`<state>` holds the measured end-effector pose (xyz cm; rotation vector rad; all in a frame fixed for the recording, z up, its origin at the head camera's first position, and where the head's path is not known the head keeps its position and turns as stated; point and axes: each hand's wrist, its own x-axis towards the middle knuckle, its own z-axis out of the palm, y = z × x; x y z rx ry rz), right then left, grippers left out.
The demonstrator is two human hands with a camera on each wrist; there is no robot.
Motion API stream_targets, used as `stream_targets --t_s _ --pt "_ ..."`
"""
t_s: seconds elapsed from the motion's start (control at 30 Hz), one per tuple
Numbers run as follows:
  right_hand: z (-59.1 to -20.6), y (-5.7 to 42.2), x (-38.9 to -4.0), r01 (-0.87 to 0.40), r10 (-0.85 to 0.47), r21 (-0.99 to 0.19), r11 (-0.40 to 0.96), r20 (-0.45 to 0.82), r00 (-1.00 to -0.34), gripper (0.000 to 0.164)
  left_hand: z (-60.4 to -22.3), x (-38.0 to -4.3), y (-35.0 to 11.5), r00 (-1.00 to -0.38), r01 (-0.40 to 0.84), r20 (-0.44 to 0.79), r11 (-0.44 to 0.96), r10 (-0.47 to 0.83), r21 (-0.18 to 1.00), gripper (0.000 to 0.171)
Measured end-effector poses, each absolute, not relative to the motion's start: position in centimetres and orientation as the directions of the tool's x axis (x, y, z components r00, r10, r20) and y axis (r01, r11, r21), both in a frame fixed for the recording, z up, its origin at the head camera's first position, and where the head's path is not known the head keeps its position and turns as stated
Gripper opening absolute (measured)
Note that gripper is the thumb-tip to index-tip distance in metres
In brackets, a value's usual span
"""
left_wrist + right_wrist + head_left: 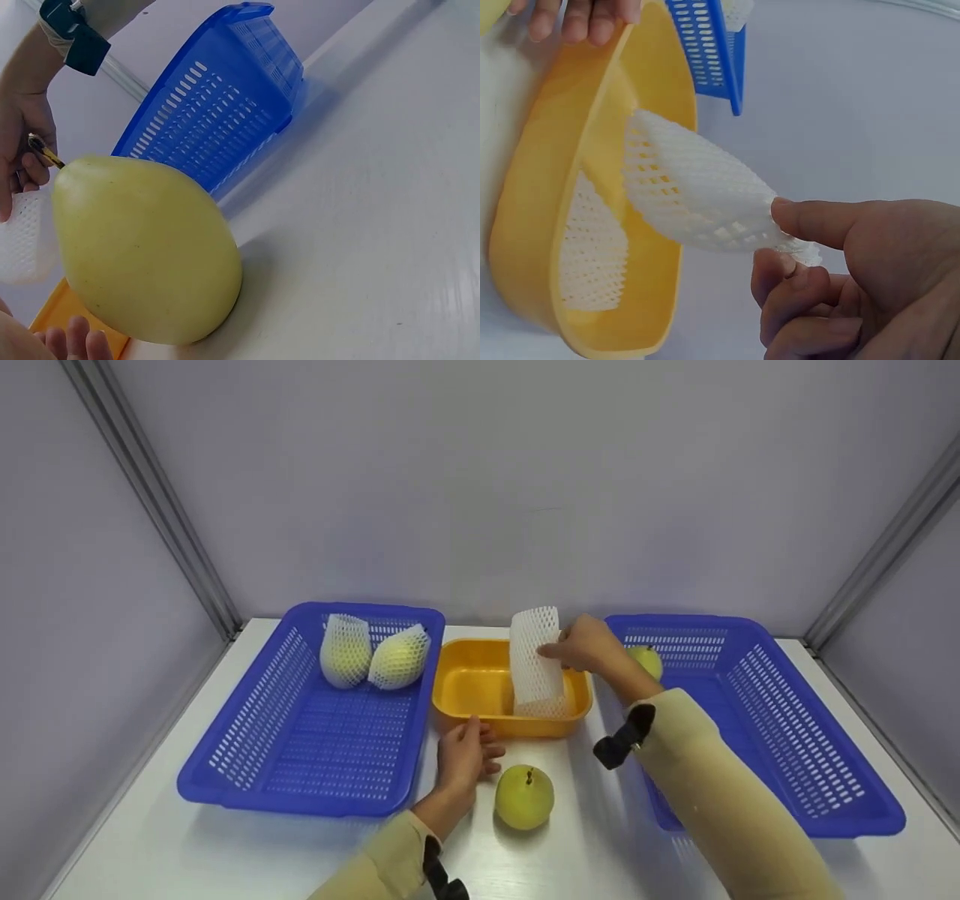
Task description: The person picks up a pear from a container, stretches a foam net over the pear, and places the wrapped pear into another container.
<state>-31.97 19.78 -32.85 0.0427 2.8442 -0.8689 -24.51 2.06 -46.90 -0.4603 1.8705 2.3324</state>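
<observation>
Diffuse, slightly dim light leaves the walls (487,472) a muted grey-mauve in the head view, where pale glare whitens the near surface (517,870) and a faint shadow spreads below the left-hand blue basket (292,802); in the left wrist view, the pear (150,247) throws a soft-edged shadow to its right

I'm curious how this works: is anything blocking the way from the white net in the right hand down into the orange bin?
Nothing visible blocks it. The white net pinched by the right hand hangs at the opening of the orange bin. Another net lies inside, toward the right end; the left hand is at the near side.
</observation>
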Motion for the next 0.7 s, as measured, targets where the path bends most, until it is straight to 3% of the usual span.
stream_targets --t_s 0.17,0.4,0.7 --pt "-31.8 19.5 -31.1 0.024 -0.052 -0.576 0.817 -0.116 -0.992 0.031 -46.2 -23.8 2.0 -0.95 -0.274 -0.294 -0.169 -0.106 0.947 0.035" --pt "-30.9 18.7 -28.4 -0.178 -0.156 -0.619 0.765 0.09 -0.984 0.028 -44.3 -22.0 2.3 -0.981 -0.093 -0.103 -0.066 -0.163 0.993 0.031" --pt "-31.1 17.5 -23.4 -0.393 -0.231 -0.59 0.705 0.334 -0.914 0.023 -41.2 -20.1 2.3 -0.997 -0.05 -0.061 -0.218 -0.045 0.975 0.042"
